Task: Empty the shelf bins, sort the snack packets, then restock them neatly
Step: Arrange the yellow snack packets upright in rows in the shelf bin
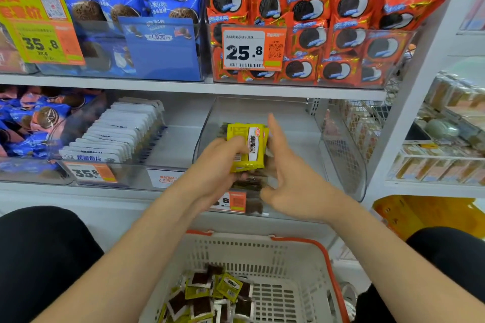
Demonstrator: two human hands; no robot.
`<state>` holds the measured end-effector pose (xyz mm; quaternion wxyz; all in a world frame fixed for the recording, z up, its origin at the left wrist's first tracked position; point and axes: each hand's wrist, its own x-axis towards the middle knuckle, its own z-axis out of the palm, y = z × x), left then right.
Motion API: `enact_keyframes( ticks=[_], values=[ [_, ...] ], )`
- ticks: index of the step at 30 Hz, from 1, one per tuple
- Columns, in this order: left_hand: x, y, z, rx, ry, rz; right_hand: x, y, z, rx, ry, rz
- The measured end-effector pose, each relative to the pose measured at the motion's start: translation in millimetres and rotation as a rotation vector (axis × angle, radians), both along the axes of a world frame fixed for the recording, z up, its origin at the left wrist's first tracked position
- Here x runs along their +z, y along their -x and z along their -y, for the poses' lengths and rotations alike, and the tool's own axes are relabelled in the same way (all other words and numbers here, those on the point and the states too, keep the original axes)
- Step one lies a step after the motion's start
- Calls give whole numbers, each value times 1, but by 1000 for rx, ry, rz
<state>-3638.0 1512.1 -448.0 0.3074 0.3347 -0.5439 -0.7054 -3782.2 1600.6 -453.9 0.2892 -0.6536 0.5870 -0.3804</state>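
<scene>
White plastic basket (296, 254) with orange handles sits nearest, between the person's knees; loose yellow and dark snack packets (210, 294) lie jumbled in its bottom; above it both forearms reach forward to the lower shelf (168, 86); the left hand (217, 165) curls its fingers round a stack of yellow packets (248, 147), holding it upright at the mouth of a clear bin (341, 144); the right hand (286, 178) is spread flat, fingers straight and pointing up, just beside the stack's right edge, though actual contact cannot be told; some dark packets (249, 183) lie in the bin below the hands; a neighbouring clear bin to the left holds a neat row of white packets (118, 131) standing on edge, and beyond it sits a heap of blue and pink packets (31, 123); on the shelf above, red cookie packets (315, 21) fill a clear bin behind a price tag (253, 48) reading 25.8, with blue cookie packets (118, 5) piled to their left.
</scene>
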Motion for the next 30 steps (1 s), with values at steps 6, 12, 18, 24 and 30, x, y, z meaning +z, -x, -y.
enact_keyframes(
  ticks=[6,12,18,24,30],
  values=[
    [3,1,9,-214,-166,60,-13,21,11,-74,423,-696],
    [0,21,20,-155,-156,73,-11,50,19,-39,419,-819],
    [5,41,38,-254,-185,156,-25,66,37,-77,425,-890],
    [-37,70,75,37,860,748,-48,118,71,-350,23,-639],
    [-68,80,103,-374,1033,1121,-73,142,129,-411,-220,-585]
  ],
)
